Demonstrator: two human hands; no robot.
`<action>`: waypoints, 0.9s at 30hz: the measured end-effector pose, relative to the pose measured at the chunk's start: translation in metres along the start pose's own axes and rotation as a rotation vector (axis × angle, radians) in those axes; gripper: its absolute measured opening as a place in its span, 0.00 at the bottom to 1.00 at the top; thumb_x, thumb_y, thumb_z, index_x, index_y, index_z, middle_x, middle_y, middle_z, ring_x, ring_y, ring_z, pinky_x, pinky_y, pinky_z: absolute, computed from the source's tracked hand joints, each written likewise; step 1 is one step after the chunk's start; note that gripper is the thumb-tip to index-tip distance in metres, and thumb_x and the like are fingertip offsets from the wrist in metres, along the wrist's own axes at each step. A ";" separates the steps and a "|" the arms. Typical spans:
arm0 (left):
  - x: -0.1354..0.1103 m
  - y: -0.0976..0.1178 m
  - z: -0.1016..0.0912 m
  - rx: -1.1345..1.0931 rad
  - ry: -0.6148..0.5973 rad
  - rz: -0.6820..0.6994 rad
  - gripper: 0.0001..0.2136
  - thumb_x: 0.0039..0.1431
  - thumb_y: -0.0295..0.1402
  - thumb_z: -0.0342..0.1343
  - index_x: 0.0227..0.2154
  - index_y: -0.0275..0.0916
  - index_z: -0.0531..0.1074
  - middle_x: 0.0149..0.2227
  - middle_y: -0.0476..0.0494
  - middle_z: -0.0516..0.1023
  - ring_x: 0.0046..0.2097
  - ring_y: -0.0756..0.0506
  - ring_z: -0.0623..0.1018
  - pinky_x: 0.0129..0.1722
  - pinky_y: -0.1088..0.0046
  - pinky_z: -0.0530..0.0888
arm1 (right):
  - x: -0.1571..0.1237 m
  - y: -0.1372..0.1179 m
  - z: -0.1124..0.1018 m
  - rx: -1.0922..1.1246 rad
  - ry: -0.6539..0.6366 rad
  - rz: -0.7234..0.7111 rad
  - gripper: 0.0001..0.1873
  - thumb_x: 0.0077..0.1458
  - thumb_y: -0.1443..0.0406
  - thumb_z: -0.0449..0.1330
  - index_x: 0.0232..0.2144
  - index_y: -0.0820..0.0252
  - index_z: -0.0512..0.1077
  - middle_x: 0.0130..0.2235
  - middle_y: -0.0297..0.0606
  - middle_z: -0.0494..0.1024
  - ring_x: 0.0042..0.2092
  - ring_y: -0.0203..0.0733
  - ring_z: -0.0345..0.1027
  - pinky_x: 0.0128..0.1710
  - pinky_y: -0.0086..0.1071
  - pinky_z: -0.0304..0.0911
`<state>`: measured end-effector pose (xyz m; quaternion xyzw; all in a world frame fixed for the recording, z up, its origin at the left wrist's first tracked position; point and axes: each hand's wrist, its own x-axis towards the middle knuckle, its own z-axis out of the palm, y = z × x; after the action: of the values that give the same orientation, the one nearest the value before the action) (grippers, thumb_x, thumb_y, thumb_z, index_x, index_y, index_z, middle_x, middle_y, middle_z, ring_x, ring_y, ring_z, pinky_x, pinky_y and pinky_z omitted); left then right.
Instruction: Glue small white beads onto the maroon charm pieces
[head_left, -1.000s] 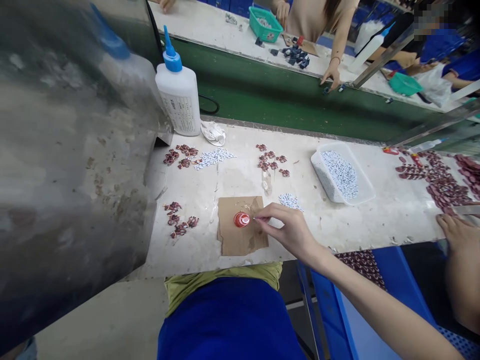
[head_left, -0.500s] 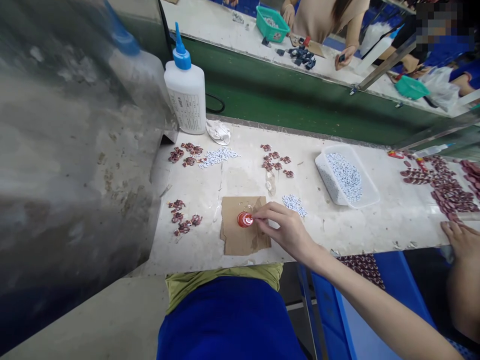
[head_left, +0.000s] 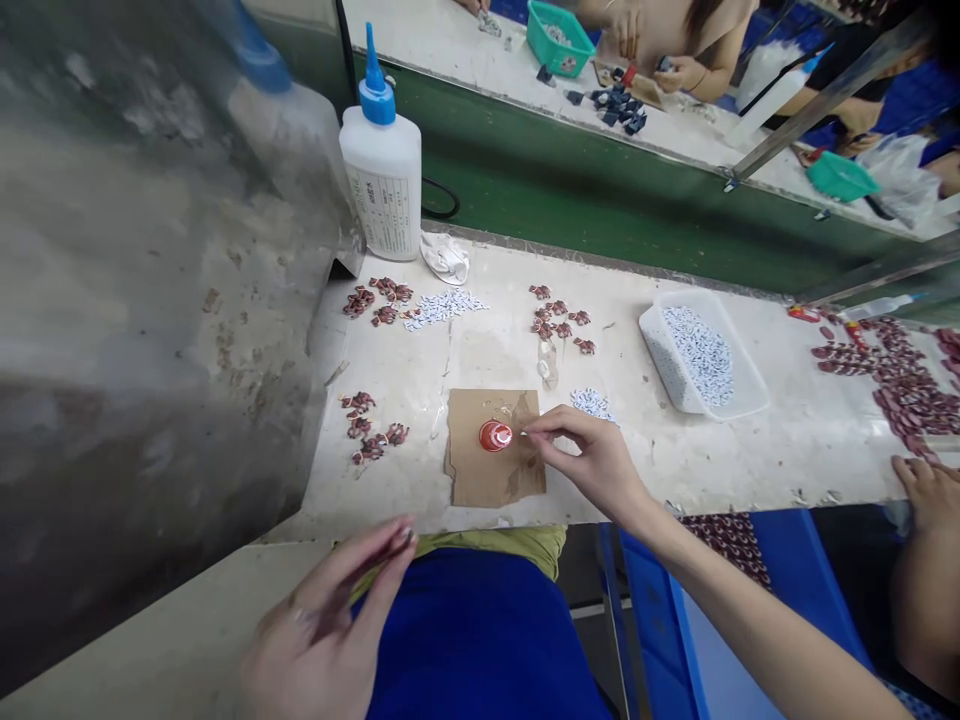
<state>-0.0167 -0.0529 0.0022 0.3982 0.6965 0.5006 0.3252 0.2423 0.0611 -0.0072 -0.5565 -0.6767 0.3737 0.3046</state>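
Note:
My right hand (head_left: 589, 462) rests on the pale table (head_left: 750, 455), its thumb and forefinger pinched on a thin stick whose tip points at a small red cap (head_left: 495, 435). The cap sits on a brown cardboard scrap (head_left: 487, 475). My left hand (head_left: 326, 630) is low in front of my lap, fingers pinched together on a small dark piece at the fingertips. Little piles of dark red pieces (head_left: 369, 432) lie left of the cardboard.
A white glue bottle (head_left: 384, 170) with a blue nozzle stands at the back left beside a big metal housing (head_left: 142, 300). A clear tray of white bits (head_left: 701, 352) lies right. Another person's hand (head_left: 924, 490) rests at the table's right edge; more people work across the green belt (head_left: 600, 200).
My left hand has come into view at the bottom, pinching a small piece. The right hand's stick tip has drawn slightly back from the red cap.

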 end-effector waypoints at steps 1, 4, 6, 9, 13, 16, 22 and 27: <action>0.005 0.002 0.009 -0.067 -0.084 -0.068 0.13 0.56 0.38 0.69 0.43 0.43 0.80 0.39 0.50 0.85 0.37 0.52 0.85 0.42 0.86 0.82 | -0.002 0.000 -0.001 0.050 0.004 0.049 0.04 0.60 0.65 0.65 0.37 0.55 0.81 0.37 0.38 0.84 0.39 0.43 0.78 0.40 0.39 0.76; 0.017 0.006 0.027 -0.187 -0.200 -0.092 0.14 0.62 0.38 0.63 0.50 0.45 0.77 0.43 0.48 0.84 0.39 0.51 0.85 0.40 0.86 0.82 | -0.008 -0.005 -0.003 0.176 0.008 0.126 0.04 0.59 0.64 0.67 0.37 0.55 0.82 0.38 0.39 0.84 0.40 0.43 0.79 0.42 0.40 0.77; 0.021 0.007 0.031 -0.163 -0.240 -0.048 0.09 0.64 0.37 0.61 0.45 0.44 0.79 0.43 0.48 0.83 0.41 0.54 0.84 0.44 0.90 0.80 | -0.013 -0.010 -0.004 0.219 0.013 0.137 0.04 0.58 0.64 0.67 0.37 0.55 0.82 0.38 0.38 0.84 0.40 0.42 0.79 0.41 0.39 0.76; 0.023 0.009 0.034 -0.179 -0.224 -0.045 0.08 0.61 0.36 0.64 0.42 0.44 0.79 0.41 0.49 0.84 0.42 0.54 0.84 0.48 0.89 0.79 | -0.018 -0.019 -0.003 0.258 0.022 0.128 0.04 0.58 0.67 0.66 0.36 0.55 0.82 0.37 0.37 0.83 0.38 0.41 0.78 0.39 0.37 0.75; 0.026 0.017 0.038 -0.244 -0.219 -0.090 0.16 0.59 0.34 0.66 0.49 0.45 0.74 0.39 0.50 0.84 0.40 0.51 0.85 0.45 0.86 0.82 | -0.021 -0.030 -0.001 0.287 0.013 0.078 0.05 0.58 0.70 0.65 0.34 0.55 0.80 0.35 0.36 0.82 0.38 0.41 0.77 0.39 0.37 0.72; 0.027 0.020 0.039 -0.168 -0.267 0.011 0.06 0.61 0.32 0.64 0.41 0.45 0.80 0.43 0.50 0.83 0.47 0.54 0.83 0.51 0.89 0.79 | -0.021 -0.037 0.002 0.316 -0.006 0.036 0.06 0.57 0.71 0.65 0.33 0.55 0.80 0.35 0.36 0.83 0.38 0.40 0.77 0.38 0.36 0.71; 0.027 0.026 0.040 -0.252 -0.242 0.003 0.07 0.56 0.29 0.67 0.37 0.47 0.80 0.36 0.54 0.82 0.37 0.57 0.82 0.43 0.91 0.79 | -0.021 -0.054 0.003 0.389 -0.008 0.015 0.07 0.56 0.72 0.66 0.33 0.55 0.81 0.35 0.35 0.84 0.37 0.38 0.78 0.36 0.33 0.71; 0.024 0.034 0.044 -0.319 -0.279 -0.097 0.09 0.50 0.28 0.70 0.35 0.44 0.81 0.32 0.52 0.84 0.34 0.51 0.85 0.39 0.86 0.82 | -0.024 -0.069 0.001 0.400 -0.026 -0.040 0.07 0.57 0.72 0.67 0.35 0.54 0.82 0.35 0.36 0.85 0.38 0.40 0.79 0.38 0.36 0.75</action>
<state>0.0171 -0.0058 0.0209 0.3730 0.5750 0.5285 0.5009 0.2095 0.0307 0.0504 -0.4665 -0.6039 0.5017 0.4075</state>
